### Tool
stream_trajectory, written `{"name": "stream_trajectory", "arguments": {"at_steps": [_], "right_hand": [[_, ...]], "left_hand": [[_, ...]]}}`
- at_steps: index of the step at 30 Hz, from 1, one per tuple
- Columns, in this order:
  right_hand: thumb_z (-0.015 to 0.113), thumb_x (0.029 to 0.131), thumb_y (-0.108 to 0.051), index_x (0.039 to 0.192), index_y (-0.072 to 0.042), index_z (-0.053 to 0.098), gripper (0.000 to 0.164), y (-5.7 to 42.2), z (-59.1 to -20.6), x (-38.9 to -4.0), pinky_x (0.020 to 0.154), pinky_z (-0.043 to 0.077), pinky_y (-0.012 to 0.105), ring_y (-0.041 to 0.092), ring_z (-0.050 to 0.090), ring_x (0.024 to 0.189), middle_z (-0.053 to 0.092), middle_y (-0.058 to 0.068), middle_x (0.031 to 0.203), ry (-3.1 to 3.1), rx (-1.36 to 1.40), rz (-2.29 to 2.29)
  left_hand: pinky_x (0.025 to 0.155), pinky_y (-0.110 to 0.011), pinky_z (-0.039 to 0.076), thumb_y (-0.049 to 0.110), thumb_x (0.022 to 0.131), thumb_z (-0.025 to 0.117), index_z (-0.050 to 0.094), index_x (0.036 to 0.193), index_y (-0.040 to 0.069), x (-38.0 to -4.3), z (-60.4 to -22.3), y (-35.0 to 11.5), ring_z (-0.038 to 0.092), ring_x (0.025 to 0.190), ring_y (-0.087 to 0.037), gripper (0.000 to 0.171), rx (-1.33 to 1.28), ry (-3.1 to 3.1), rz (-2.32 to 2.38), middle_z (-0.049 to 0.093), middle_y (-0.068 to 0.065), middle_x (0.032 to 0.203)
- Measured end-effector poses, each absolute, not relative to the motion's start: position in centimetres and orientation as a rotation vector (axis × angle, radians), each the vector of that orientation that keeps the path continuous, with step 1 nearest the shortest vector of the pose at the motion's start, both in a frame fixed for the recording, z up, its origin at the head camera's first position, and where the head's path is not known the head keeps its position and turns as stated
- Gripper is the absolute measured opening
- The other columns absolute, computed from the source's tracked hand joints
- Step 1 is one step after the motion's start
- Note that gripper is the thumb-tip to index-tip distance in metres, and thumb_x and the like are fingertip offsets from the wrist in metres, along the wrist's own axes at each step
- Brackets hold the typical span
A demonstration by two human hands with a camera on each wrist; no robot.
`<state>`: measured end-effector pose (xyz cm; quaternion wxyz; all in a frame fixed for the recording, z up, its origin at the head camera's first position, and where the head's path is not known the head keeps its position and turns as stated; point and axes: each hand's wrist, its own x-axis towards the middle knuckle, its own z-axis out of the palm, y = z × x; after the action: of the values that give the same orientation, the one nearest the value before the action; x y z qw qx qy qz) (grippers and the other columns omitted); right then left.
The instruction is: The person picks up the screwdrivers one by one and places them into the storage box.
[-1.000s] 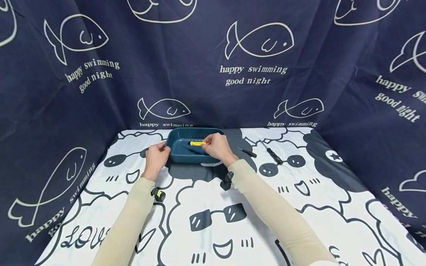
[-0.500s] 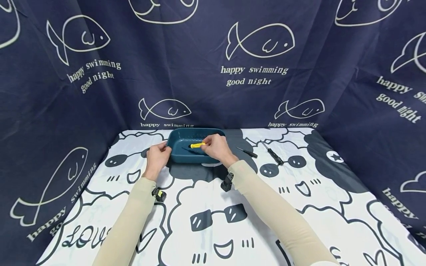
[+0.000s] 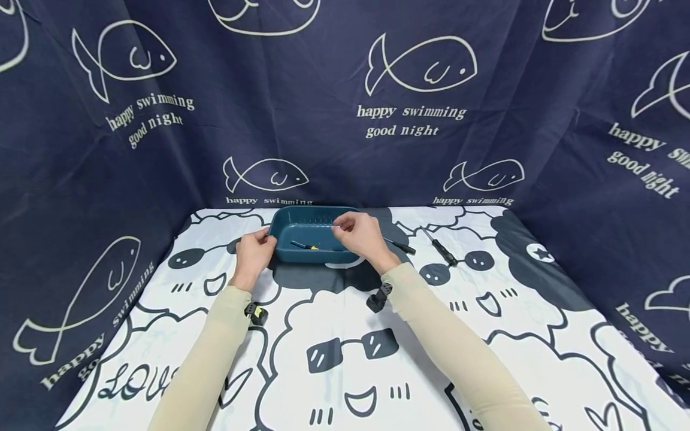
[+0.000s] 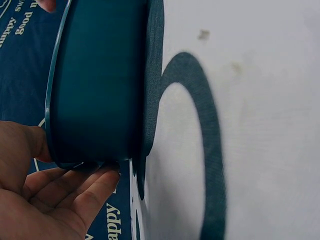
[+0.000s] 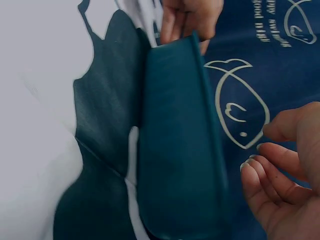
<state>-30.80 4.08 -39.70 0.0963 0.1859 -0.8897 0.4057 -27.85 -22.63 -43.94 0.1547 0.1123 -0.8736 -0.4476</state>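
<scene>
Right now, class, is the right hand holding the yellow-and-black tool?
No, the yellow-and-black tool lies inside the teal bin, apart from the right hand.

The white cloth-covered surface point(image 3: 334, 311) is printed with dark-outlined cartoon faces, sunglasses and lettering. Near its far edge, slightly left of the middle, a teal bin point(image 3: 307, 257) is set over a dark printed patch. To the bin's right, two black-handled tools are laid: a smaller screwdriver point(image 3: 404, 247), then a larger screwdriver point(image 3: 444, 253).
</scene>
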Motion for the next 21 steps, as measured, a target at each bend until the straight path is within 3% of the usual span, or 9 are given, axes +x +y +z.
{"name": "stream_trajectory", "arguments": {"at_steps": [11, 21], "right_hand": [[0.075, 0.092, -0.025, 0.108, -0.012, 0.079, 0.021, 8.7, -38.5, -29.7, 0.075, 0.056, 0.034, 0.018, 0.071, 0.081, 0.076, 0.002, 0.091, -2.501, 0.492, 1.317], [0.076, 0.09, -0.026, 0.11, -0.016, 0.079, 0.022, 12.4, -38.2, -28.6, 0.069, 0.05, 0.022, 0.016, 0.07, 0.08, 0.076, 0.0, 0.089, -2.456, 0.412, 1.308]], "left_hand": [[0.085, -0.045, 0.057, 0.024, 0.099, 0.057, 0.064, 0.141, 0.005, -27.9, -44.0, -22.7, 0.072, 0.106, -0.029, 0.047, 0.334, -2.502, -1.307, 0.075, -0.017, 0.118], [0.088, -0.046, 0.057, 0.025, 0.099, 0.056, 0.062, 0.142, 0.004, -27.8, -43.8, -22.7, 0.071, 0.11, -0.031, 0.048, 0.337, -2.513, -1.312, 0.074, -0.018, 0.121]]}}
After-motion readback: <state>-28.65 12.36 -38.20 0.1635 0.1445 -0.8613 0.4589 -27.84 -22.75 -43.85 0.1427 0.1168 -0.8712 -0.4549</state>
